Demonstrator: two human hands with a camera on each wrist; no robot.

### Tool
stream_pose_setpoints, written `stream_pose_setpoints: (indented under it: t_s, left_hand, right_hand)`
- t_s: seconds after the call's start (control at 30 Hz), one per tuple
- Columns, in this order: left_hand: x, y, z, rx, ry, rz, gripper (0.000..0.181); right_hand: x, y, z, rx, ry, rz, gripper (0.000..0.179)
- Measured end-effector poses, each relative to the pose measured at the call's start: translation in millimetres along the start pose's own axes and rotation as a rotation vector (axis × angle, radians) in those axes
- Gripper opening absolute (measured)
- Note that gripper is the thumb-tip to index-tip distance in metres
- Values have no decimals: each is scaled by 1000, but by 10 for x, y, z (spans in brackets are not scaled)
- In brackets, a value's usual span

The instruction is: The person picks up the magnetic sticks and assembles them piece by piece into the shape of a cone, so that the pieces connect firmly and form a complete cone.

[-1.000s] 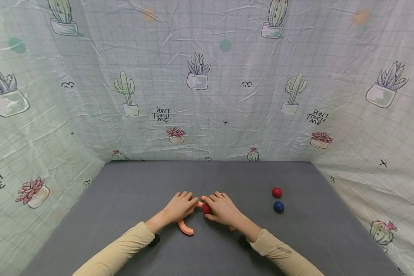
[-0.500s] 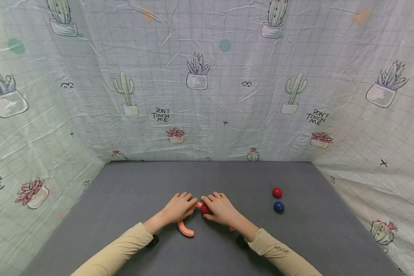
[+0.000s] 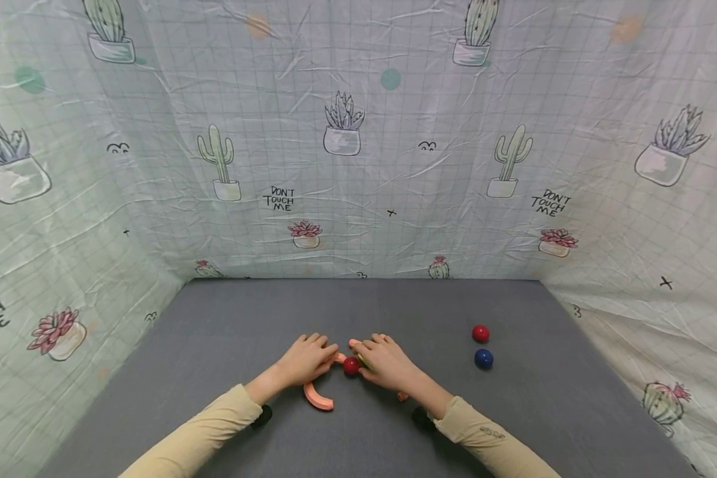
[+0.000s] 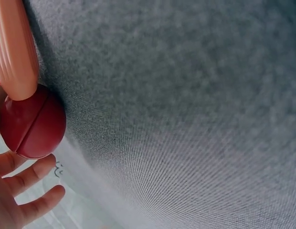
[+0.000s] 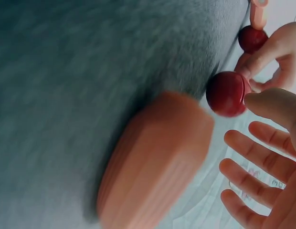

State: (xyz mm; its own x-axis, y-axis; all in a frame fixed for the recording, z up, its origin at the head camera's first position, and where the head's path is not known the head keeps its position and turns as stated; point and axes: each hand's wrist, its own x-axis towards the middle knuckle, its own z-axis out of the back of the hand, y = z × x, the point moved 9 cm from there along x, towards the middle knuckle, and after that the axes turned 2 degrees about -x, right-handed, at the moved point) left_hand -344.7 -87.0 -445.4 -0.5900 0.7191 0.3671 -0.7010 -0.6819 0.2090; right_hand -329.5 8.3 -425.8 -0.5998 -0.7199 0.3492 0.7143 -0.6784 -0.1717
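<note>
So there are two bare hands in beige sleeves (image 3: 197,431) working near the middle of a dark grey table (image 3: 358,302); the left hand (image 3: 307,358) and right hand (image 3: 388,362) face each other with a small gap between, and a shiny red ball (image 3: 351,366) sits right in it, near the right thumb; the right grip looks pretty wide, fingers loose and spread in its wrist view (image 5: 262,167), thumb tip up against the ball as far as I can see; a sliver of something yellowish (image 3: 361,358) pokes out beside the right fingers, and an orange tip (image 3: 354,342) shows just on the far side; for the left grip I honestly can't tell if it's pinching anything, though a short orange piece (image 3: 339,357) sticks out from its fingers toward the ball; a curved orange piece (image 3: 318,399) lies on the near side of that hand, and its wrist view has an orange end touching another seamed red ball (image 4: 33,125); one more orange end (image 3: 403,396) shows under the right wrist; off to the right, well apart, a third red ball (image 3: 480,333) sits on the far side of a blue ball (image 3: 484,359); behind it all hangs a cactus-print cloth (image 3: 388,172).
</note>
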Motion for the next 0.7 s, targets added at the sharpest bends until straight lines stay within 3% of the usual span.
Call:
stream_pose_setpoints:
  t_s: [0.3,0.47,0.7]
  left_hand:
    - [-23,91,-11,-51,73,118,20]
    - [-39,148,-38,-101,108,179,31]
    - [-53,158,-43,-134,140,208,31]
  right_hand:
    - [-155,-277,44,19,-8,-74,18]
    - [-270,-456,115,12,-36,-120,20]
    - [-434,-738,179,0,-75,-151,23]
